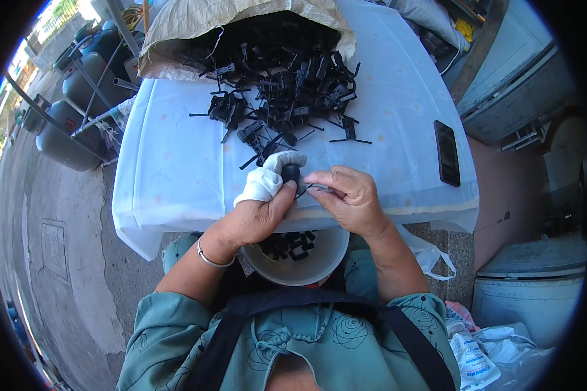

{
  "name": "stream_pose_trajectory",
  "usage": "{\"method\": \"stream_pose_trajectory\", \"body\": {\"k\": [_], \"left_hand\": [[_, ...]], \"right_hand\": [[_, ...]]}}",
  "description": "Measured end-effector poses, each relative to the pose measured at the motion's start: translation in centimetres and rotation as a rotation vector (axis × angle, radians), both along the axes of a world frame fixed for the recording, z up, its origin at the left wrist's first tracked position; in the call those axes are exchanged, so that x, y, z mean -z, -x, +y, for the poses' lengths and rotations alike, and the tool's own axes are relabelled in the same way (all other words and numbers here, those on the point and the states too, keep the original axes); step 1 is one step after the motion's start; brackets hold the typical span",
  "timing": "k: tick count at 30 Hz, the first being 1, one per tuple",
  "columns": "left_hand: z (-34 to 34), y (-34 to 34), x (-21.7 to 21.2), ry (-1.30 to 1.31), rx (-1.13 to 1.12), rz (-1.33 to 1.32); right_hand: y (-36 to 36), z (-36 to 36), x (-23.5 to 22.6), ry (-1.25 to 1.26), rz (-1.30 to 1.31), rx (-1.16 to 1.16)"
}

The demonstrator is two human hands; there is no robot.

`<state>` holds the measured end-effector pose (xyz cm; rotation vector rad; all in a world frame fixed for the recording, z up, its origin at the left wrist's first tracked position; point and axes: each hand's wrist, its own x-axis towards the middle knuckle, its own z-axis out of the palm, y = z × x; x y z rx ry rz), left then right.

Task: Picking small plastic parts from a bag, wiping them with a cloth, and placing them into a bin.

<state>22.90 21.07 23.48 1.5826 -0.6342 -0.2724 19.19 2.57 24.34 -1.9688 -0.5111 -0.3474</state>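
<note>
Just beyond the bowl (296, 281), the left hand (262, 210), fingers closed under white cloth (259, 185), holds a black part (291, 173); the right hand (351, 195) pinches a thin strip (304, 189) beside it. Probably the strip is being worked, which calls for steady holding and careful fingertips.

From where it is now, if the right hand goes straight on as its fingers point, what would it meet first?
Probably the black part held in the left hand: the right hand points leftward, toward it. Depth is unclear in this single view.
</note>
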Motion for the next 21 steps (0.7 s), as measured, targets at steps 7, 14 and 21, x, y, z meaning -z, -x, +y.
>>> {"method": "stream_pose_trajectory", "body": {"k": [7,14,21], "left_hand": [[0.4,0.8,-0.7,0.022,0.129,0.143],[0.2,1.6,0.1,-0.043,0.029,0.022],[1.5,2.7,-1.0,-0.137,-0.094,-0.235]], "right_hand": [[0.1,0.3,-0.3,-0.079,0.28,-0.03],[0.3,1.5,0.2,0.109,0.152,-0.055],[0.0,0.7,-0.9,0.117,0.333,-0.215]]}}
